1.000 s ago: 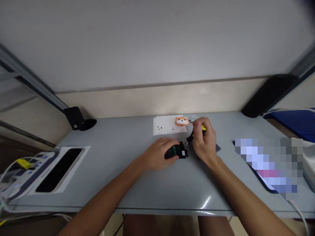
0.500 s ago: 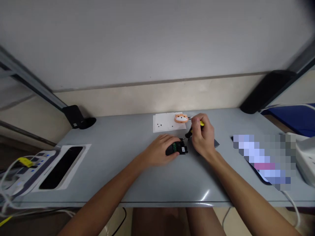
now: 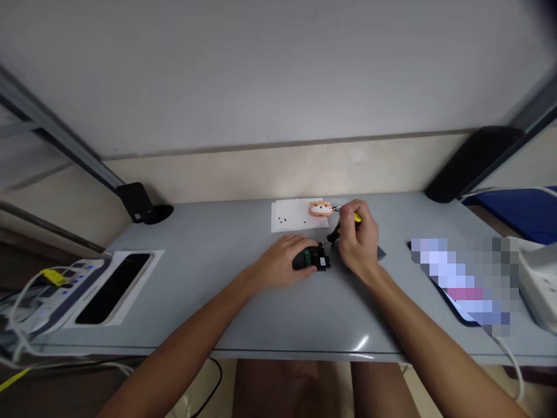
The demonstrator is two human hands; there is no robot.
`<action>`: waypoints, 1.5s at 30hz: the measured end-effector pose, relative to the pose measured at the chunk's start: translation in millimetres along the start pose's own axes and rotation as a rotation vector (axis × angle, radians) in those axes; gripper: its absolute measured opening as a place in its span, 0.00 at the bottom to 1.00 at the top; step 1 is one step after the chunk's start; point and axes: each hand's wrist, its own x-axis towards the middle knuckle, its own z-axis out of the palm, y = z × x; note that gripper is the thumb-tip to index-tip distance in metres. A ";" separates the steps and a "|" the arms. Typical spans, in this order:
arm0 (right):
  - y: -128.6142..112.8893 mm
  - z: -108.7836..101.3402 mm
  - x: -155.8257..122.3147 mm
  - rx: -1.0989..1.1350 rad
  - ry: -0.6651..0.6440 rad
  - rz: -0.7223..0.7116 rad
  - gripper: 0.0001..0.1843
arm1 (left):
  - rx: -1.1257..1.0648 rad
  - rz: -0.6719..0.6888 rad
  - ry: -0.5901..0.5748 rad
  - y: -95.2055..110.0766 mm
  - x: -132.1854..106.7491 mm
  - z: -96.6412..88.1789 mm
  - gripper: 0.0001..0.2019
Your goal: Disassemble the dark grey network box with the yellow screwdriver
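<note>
My left hand (image 3: pixel 285 264) is closed around an opened black computer mouse (image 3: pixel 322 264) on the desk, thumb on the near side and fingers on the far side. A strip of green circuit board and a small white label show on it. In my right hand (image 3: pixel 360 238) is a black and yellow screwdriver (image 3: pixel 334 234), slanted so that its tip comes down at the mouse's far right corner. Whether the tip sits in a screw is too small to tell. A dark grey piece (image 3: pixel 381 253) lies partly hidden beneath my right hand.
Several tiny dark bits lie on white paper (image 3: pixel 291 216), beside an orange animal-faced case (image 3: pixel 321 209). At the left are a black phone (image 3: pixel 115 288) and a power strip (image 3: pixel 72 290) with cables. A blurred-out screen (image 3: pixel 461 284) lies right. Black stands (image 3: pixel 141 203) edge the back.
The view has shifted slightly. Both hands, the mouse and the screwdriver keep nearly the same places.
</note>
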 end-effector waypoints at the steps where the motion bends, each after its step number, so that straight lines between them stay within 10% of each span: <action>1: -0.1 -0.1 0.2 0.000 -0.002 0.006 0.14 | 0.002 0.002 0.000 -0.1 0.0 -0.2 0.18; 45: -2.5 -0.9 0.9 -0.038 0.008 0.014 0.12 | 0.000 -0.002 0.005 -1.9 -1.0 1.4 0.19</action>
